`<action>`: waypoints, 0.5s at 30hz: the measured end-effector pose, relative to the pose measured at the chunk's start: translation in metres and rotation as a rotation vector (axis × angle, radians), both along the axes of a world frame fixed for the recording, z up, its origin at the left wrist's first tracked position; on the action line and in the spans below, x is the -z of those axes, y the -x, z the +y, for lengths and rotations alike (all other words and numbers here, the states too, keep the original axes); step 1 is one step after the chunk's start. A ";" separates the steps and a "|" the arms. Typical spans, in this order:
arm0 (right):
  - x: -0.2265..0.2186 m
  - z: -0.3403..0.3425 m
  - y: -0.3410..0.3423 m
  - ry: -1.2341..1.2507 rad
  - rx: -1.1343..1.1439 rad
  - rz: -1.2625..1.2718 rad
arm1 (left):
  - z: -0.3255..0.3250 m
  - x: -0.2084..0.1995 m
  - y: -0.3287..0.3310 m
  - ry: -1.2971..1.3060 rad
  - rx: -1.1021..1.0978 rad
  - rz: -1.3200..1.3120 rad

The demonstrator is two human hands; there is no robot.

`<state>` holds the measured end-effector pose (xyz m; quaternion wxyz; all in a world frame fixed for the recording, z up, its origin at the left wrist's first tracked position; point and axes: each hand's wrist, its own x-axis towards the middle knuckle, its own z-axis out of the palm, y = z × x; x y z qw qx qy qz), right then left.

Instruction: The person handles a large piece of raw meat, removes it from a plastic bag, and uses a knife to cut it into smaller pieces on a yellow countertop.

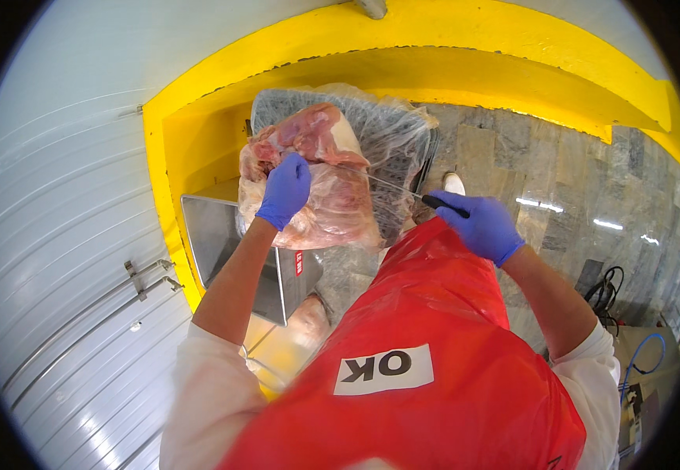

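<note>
Large pieces of raw meat (338, 205), pink with pale fat, lie at the near left of a dark crate (268, 106) lined with clear plastic film (398, 117). My left hand (285, 190), in a blue glove, is closed on the meat's upper left part; its fingertips are partly hidden. To the right, my right hand (482, 225), also gloved in blue, grips the black handle of a knife (443, 205). Its thin blade points left, and the tip reaches the right edge of the meat.
A thick yellow barrier (402, 66) curves behind the crate and down the left side. Left of the meat stands an open metal bin (213, 235). White ribbed panels (66, 235) cover the left. Cables (607, 288) lie at the right on the grey tiled floor (524, 168).
</note>
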<state>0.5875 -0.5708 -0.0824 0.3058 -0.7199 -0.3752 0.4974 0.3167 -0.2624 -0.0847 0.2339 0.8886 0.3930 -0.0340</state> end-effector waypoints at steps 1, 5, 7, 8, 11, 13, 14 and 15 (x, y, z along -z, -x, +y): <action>-0.002 -0.002 0.006 -0.004 0.015 -0.015 | 0.002 0.003 0.000 -0.016 0.016 0.025; -0.015 -0.004 0.022 0.019 0.059 -0.044 | 0.001 -0.006 -0.014 0.085 0.052 0.149; -0.020 -0.004 0.024 0.016 0.073 -0.048 | -0.007 -0.028 -0.035 0.187 0.046 0.258; -0.020 -0.004 0.025 0.000 0.079 -0.053 | -0.007 -0.029 -0.034 0.175 0.090 0.263; -0.023 -0.001 0.027 -0.010 0.085 -0.058 | -0.007 -0.027 -0.031 0.145 0.157 0.237; -0.023 0.000 0.029 -0.020 0.090 -0.089 | -0.014 -0.018 -0.024 0.145 0.107 0.173; -0.020 0.000 0.033 -0.038 0.094 -0.120 | -0.018 -0.014 -0.020 0.147 0.073 0.137; -0.018 -0.001 0.038 -0.054 0.097 -0.149 | -0.026 -0.013 -0.018 0.150 0.038 0.103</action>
